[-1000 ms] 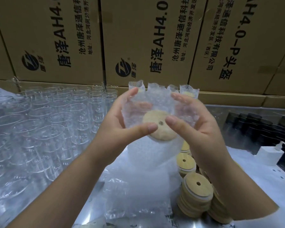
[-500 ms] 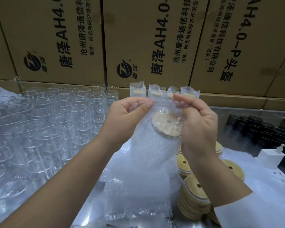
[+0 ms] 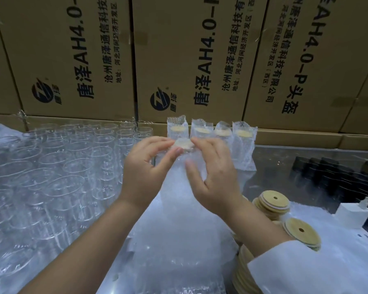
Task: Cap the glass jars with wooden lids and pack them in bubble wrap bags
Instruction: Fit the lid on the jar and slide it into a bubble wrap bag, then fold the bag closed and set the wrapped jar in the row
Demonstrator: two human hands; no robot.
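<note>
Left of the jar [image 3: 179, 160], empty glasses [image 3: 62, 166] stand in rows. The left hand [image 3: 145, 166] pinches the bag [image 3: 174, 179] beside the lid [image 3: 184, 144] between thumb and forefinger. The right hand [image 3: 212, 172] grips the bag's other side, fingers curled over the top and thumb on the wall. Half a second ago the jar was higher and its lid faced the lens. It now sits farther forward, just before four packed jars [image 3: 210, 132], and the lid shows as a flat oval. Loose lids [image 3: 272, 203] lie right of the jar.
</note>
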